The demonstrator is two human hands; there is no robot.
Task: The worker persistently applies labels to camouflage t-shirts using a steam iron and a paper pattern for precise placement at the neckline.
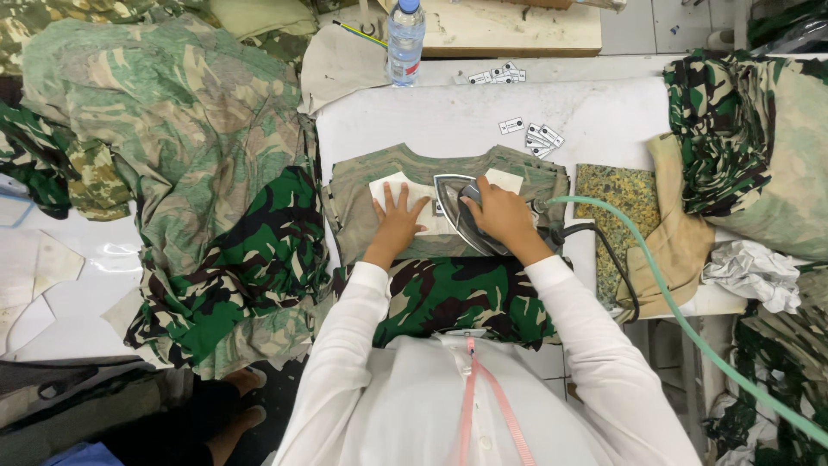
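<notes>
A camouflage shirt (526, 177) lies flat on the white ironing table (457, 116), inside out at the collar end. A white patch of fabric (390, 187) rests on it. My left hand (397, 217) presses flat on that patch, fingers spread. My right hand (503, 211) grips the handle of a steam iron (453, 207), whose metal sole sits on the patch right beside the left hand. A green hose (681, 311) and a black cord (617, 263) lead from the iron off to the right.
A large heap of camouflage garments (198, 190) fills the left side, another pile (742, 138) lies at the right. A water bottle (405, 39) stands at the far edge. Small white labels (539, 136) are scattered beyond the shirt. A patterned pad (621, 203) and tan cloth (677, 242) lie right of the iron.
</notes>
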